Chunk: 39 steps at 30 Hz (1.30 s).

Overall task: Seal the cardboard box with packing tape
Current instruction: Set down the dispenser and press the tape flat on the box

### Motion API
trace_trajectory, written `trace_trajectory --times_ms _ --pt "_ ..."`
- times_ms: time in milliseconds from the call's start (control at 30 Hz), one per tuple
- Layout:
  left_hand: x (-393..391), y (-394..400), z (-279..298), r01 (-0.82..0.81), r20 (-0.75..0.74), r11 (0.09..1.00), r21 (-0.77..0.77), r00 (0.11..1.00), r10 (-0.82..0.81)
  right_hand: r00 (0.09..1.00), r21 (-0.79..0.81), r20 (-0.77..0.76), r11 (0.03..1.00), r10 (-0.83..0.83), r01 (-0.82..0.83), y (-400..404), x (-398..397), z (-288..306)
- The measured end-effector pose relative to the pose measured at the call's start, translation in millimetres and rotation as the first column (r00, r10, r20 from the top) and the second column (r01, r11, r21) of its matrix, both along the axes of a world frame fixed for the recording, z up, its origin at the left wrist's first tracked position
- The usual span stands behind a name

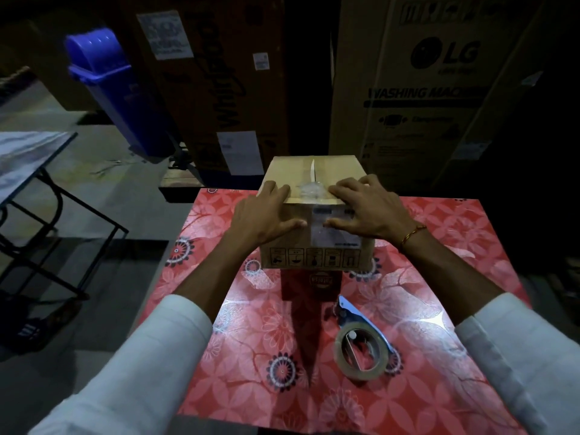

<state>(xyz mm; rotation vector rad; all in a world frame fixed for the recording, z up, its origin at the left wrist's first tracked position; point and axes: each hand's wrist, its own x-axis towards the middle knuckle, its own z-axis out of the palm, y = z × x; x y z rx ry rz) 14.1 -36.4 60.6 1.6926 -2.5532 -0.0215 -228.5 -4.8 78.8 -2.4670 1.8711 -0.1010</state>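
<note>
Left hand (265, 215) lies flat and open over the near left top edge of the cardboard box (314, 246), gripping nothing. I see clear tape along the top seam, crumpled at the near edge. Right hand (364, 211) presses open-palmed likewise. Tape dispenser (361, 346) rests on the counter (219, 340), nearer me. Sealing looks mostly done; smoothing remains.

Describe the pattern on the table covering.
Red floral-patterned table covering with pale flowers and dark rosettes; head view.

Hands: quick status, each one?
Left hand: open, flat on the cardboard box, holding nothing.
Right hand: open, pressing the box's near edge, holding nothing.
</note>
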Motion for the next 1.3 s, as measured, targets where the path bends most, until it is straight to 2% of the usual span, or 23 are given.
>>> trace_trajectory --times_ms 467,667,733,800,867,933,967,1033,1100,1200,1300 --pt "-12.1 30.0 -63.3 0.058 -0.145 0.982 0.180 0.989 -0.032 0.990 -0.037 0.137 0.999 -0.015 0.021 22.7 -22.4 -86.1" --pt "-15.2 37.6 -76.2 -0.014 -0.134 0.980 0.200 0.990 0.041 0.983 -0.063 0.183 0.998 -0.015 0.027 31.7 -21.6 -100.2" --pt "-21.0 43.6 -74.8 -0.087 -0.110 0.988 0.131 0.989 0.101 0.983 -0.111 0.184 0.993 -0.017 0.038 39.0 -18.6 -100.1" --pt "-28.5 54.7 -71.2 -0.087 -0.214 0.996 -0.019 0.973 0.081 0.972 -0.206 0.235 0.976 -0.015 0.065 53.8 -15.4 -102.4" --pt "-34.6 66.9 -73.1 0.007 -0.385 0.989 -0.149 0.921 -0.064 0.946 -0.284 0.325 0.953 -0.007 0.104 73.5 -15.4 -107.6" --pt "-38.8 80.7 -82.7 0.170 -0.433 0.971 -0.167 0.872 -0.227 0.911 -0.280 0.412 0.948 -0.025 0.153 94.6 -20.1 -116.1" --pt "-40.6 86.8 -89.9 0.222 -0.441 0.966 -0.129 0.860 -0.256 0.900 -0.255 0.433 0.952 -0.045 0.170 105.2 -23.7 -122.2" --pt "-41.1 96.8 -108.1 0.216 -0.495 0.976 -0.001 0.848 -0.189 0.885 -0.138 0.454 0.973 -0.106 0.187 124.8 -31.6 -139.5" --pt "-40.5 105.9 -124.4 0.157 -0.533 0.975 0.159 0.845 -0.049 0.859 0.111 0.481 0.984 -0.177 0.140 141.6 -37.9 -156.8" --pt "-39.0 115.4 -142.9 0.117 -0.487 0.930 0.348 0.871 0.072 0.826 0.459 0.490 0.888 -0.277 0.026 157.3 -40.3 -172.6" --pt "-38.7 121.9 -151.5 0.078 -0.431 0.883 0.463 0.890 0.147 0.841 0.554 0.438 0.832 -0.318 0.026 163.6 -34.9 -184.3"
